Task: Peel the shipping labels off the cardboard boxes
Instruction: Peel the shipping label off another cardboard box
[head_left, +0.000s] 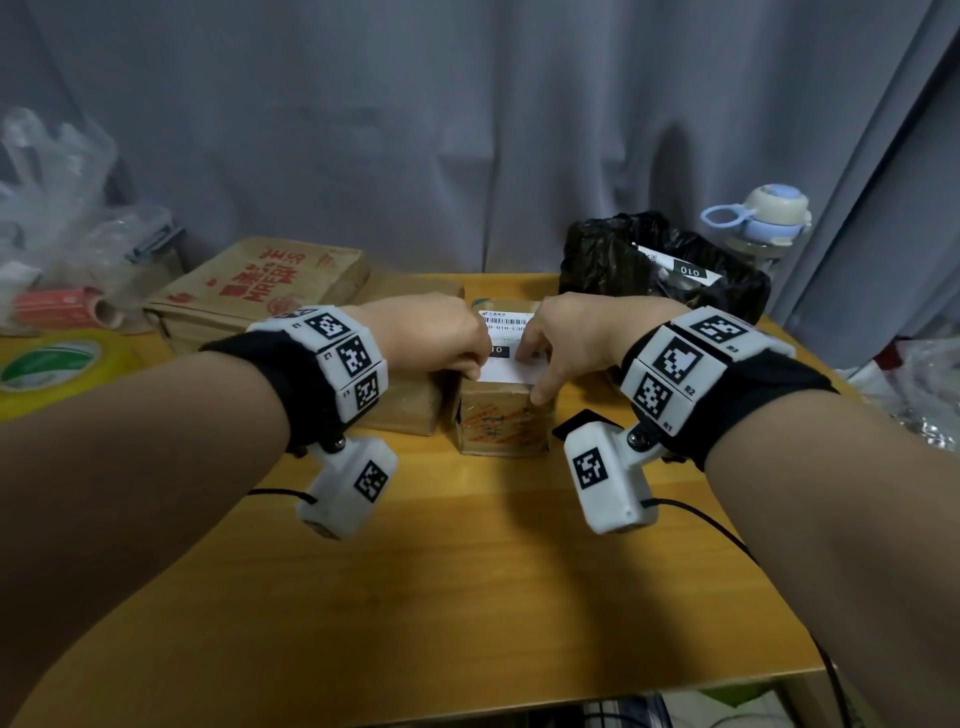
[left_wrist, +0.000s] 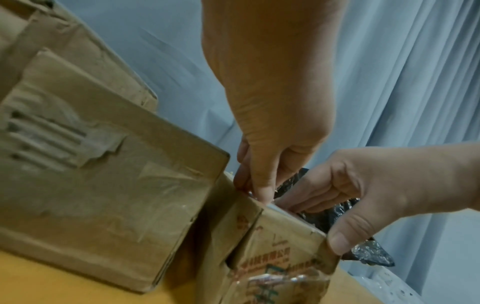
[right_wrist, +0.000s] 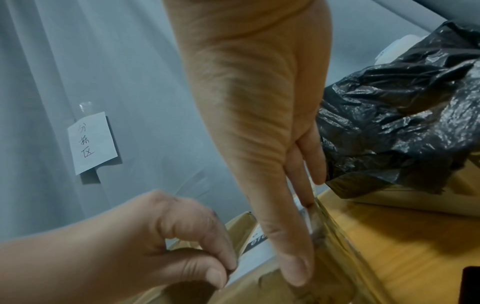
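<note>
A small cardboard box (head_left: 501, 423) stands mid-table with a white shipping label (head_left: 511, 340) on its top. My left hand (head_left: 475, 366) pinches the label's near left edge between thumb and forefinger. My right hand (head_left: 537, 374) holds the box, thumb down its front right corner and fingers on top. In the left wrist view my left hand (left_wrist: 255, 191) is at the box's (left_wrist: 285, 246) top corner. In the right wrist view my right hand (right_wrist: 301, 236) reaches over the label (right_wrist: 257, 241). How much of the label is lifted is hidden.
A flatter cardboard box (head_left: 405, 410) touches the small one on its left, with a printed brown paper bag (head_left: 260, 291) behind. A black plastic bag (head_left: 665, 265) holding labels and a water bottle (head_left: 769, 218) stand back right. A yellow tape roll (head_left: 47, 364) lies far left on the wooden table (head_left: 467, 571).
</note>
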